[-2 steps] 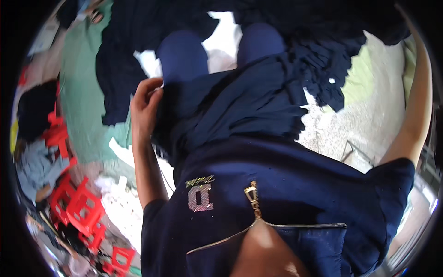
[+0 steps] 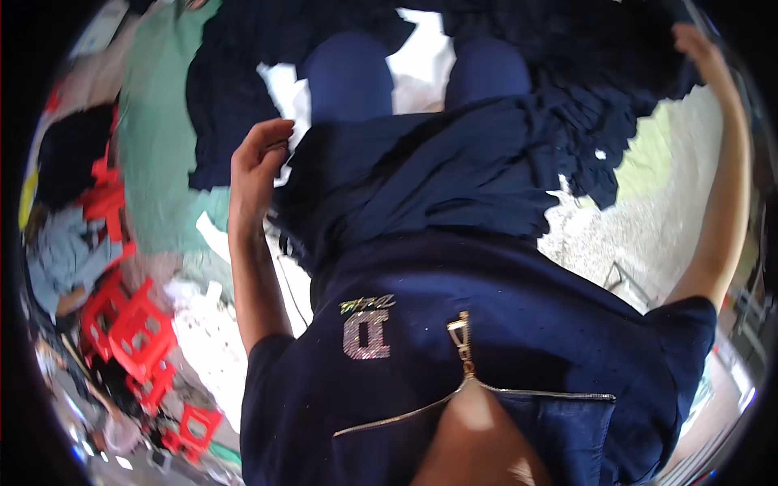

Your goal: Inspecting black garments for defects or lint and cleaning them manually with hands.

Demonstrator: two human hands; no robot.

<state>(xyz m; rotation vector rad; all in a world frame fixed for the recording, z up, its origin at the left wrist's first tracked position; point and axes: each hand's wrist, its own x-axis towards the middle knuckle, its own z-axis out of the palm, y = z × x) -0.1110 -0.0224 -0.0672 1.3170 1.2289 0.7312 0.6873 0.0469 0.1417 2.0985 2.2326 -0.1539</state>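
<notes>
Dark navy cloth (image 2: 421,170) lies in folds across my lap. At its left edge is my left hand (image 2: 261,158), its fingers loosely bent and apart from the thumb; no held thing shows between them. My right arm reaches far out to the right. My right hand (image 2: 698,50) is at the rim of the view, over a pile of dark cloth (image 2: 600,40), with its fingers stretched toward the left. It looks open, though it is small and blurred there. Two rounded dark blue shapes, my knees (image 2: 350,77), show beyond the lap cloth.
Green cloth (image 2: 158,138) is spread on the left. Red plastic stools (image 2: 142,332) stand at the lower left, near a grey-blue cloth heap (image 2: 69,255) and white cloth (image 2: 203,340). Pale green cloth (image 2: 648,158) lies on the speckled floor (image 2: 592,243) to the right.
My right hand has come into view at the upper right. My left hand's fingers have lifted a little from the cloth edge. The whole view has shifted slightly.
</notes>
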